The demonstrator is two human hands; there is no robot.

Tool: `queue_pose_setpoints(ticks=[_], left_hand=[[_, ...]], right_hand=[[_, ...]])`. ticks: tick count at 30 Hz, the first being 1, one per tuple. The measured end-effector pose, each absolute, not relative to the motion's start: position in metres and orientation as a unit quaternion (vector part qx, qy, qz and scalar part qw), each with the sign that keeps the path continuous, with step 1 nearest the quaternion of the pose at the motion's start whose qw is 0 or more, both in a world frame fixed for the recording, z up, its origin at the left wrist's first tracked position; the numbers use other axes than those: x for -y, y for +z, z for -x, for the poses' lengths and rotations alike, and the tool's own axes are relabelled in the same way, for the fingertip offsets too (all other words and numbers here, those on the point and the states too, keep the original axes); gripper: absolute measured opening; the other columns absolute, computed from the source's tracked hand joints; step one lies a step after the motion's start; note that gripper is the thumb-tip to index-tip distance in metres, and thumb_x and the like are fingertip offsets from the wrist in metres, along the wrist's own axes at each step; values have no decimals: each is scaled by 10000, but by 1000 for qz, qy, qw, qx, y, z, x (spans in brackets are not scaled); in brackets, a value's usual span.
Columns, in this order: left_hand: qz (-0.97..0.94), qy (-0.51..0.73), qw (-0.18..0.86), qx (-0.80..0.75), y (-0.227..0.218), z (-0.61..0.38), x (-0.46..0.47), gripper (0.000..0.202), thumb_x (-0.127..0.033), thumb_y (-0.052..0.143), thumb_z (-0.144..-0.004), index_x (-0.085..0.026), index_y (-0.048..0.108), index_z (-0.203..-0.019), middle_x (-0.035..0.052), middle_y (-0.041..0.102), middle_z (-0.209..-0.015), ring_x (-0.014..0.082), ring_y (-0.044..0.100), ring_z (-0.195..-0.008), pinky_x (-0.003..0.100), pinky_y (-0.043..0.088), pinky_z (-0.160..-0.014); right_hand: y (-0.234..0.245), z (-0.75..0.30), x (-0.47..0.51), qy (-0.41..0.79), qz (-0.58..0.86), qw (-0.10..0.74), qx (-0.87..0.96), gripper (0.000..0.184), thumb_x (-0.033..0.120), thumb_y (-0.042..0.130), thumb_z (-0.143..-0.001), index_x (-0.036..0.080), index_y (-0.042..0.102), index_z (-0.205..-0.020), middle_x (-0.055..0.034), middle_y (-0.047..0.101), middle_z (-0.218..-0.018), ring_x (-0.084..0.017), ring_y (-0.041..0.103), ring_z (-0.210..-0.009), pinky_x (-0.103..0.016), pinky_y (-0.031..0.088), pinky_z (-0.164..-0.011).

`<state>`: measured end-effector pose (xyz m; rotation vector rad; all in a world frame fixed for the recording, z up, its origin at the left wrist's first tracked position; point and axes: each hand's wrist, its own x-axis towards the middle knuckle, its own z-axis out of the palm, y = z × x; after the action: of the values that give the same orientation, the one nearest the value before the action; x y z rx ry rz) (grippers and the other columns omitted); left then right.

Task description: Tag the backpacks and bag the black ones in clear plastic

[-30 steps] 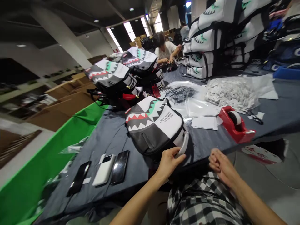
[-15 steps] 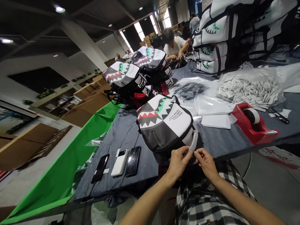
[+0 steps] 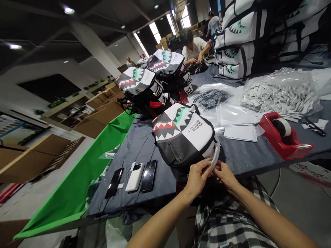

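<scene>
- A clear plastic bag (image 3: pixel 279 93) lies on the grey cloth-covered surface (image 3: pixel 248 151), packed with many small white tags.
- Another clear plastic bag (image 3: pixel 209 98) lies nearer the middle of the surface, with dark printed material inside; a stack of white cards (image 3: pixel 240 133) sits just beside it.
- A red tape dispenser (image 3: pixel 274 136) holding a roll of tape stands near the surface's edge, to the right of the cards.
- Cardboard cartons (image 3: pixel 103 113) sit beyond a green sheet (image 3: pixel 72 179) that hangs along the surface's far side.
- A black-and-white shark-mouth backpack (image 3: pixel 182 136) lies flat on the surface, close to its near edge, directly in front of the hands.
- A white loop (image 3: pixel 215 155) sticks out from the backpack's side, towards the person.
- The left hand (image 3: pixel 198 177) and right hand (image 3: pixel 226 175) are close together, their fingers pinching the lower end of the white loop from either side.
- Two phones (image 3: pixel 114 182) and a white power bank (image 3: pixel 134 177) lie side by side to the left of the hands.
</scene>
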<state>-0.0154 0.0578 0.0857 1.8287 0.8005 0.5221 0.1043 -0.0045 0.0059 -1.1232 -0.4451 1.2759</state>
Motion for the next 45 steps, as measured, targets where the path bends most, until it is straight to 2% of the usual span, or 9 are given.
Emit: queue_pose_setpoints(ticks=[3,6,12,17,22,25,31,40,45], left_hand=[[-775,230,488,-331,80,16,-59,278,-335,618,-912,-201,793,-1082,111,681,-1347,224,749,-865,350,638,-777],[-791,258,456,-315,76,17,-59,235,-322,628,-922,-195,799,-1023,117,704,-1299,268,706,-1116,368,598,-945],[-758,272,483,-343,79,17,-58,456,-342,687,-894,-219,619,-1328,89,712,-1267,134,707,-685,247,585,-656],[-812,221,456,-289,75,17,-60,269,-324,583,-973,-204,725,-1166,62,782,-997,206,733,-810,285,578,-755],[-938,230,211,-152,52,26,-61,450,-211,375,-1030,-140,566,-1431,199,642,-1381,286,683,-1183,398,524,-977],[-969,216,84,-81,45,44,-63,523,-171,382,-1023,-165,419,-1545,179,539,-1496,299,559,-1363,431,414,-1091],[-973,189,-45,-123,54,100,-90,490,-145,450,-1011,-344,535,-1450,56,706,-1320,210,634,-1214,341,365,-1044],[-962,206,14,-178,73,86,-100,202,-165,552,-972,-274,693,-1067,56,732,-1030,187,629,-970,327,395,-900],[-705,458,315,-441,52,73,-25,163,-347,642,-934,-207,724,-931,70,716,-922,205,647,-889,330,494,-836]], right_hand=[[10,-103,18,573,471,647,178,599,624,856,-636,200,546,-922,115,442,-515,-25,269,-391,-133,182,-356],[17,-99,34,646,360,657,147,432,507,821,-775,186,589,-946,120,402,-508,-17,192,-394,-114,174,-330],[19,-101,31,727,111,675,56,222,223,791,-816,173,575,-815,137,347,-517,0,137,-379,-26,169,-298],[10,-113,23,728,13,686,-7,123,108,646,-902,177,576,-829,125,429,-521,7,292,-360,10,200,-310],[0,-117,40,736,60,674,13,261,140,707,-898,191,617,-1137,129,478,-558,4,373,-389,-7,288,-332],[3,-114,46,739,131,660,44,375,198,761,-877,205,610,-1221,128,470,-551,-8,343,-381,-32,294,-319],[20,-102,26,730,229,639,80,412,385,908,-734,167,675,-994,105,474,-522,-2,270,-374,-66,244,-303],[36,-94,15,702,308,630,121,446,419,943,-667,180,653,-907,136,388,-459,3,202,-340,-101,176,-296],[41,-97,20,701,376,591,133,525,503,948,-619,199,620,-894,137,392,-444,2,217,-320,-113,163,-304]])
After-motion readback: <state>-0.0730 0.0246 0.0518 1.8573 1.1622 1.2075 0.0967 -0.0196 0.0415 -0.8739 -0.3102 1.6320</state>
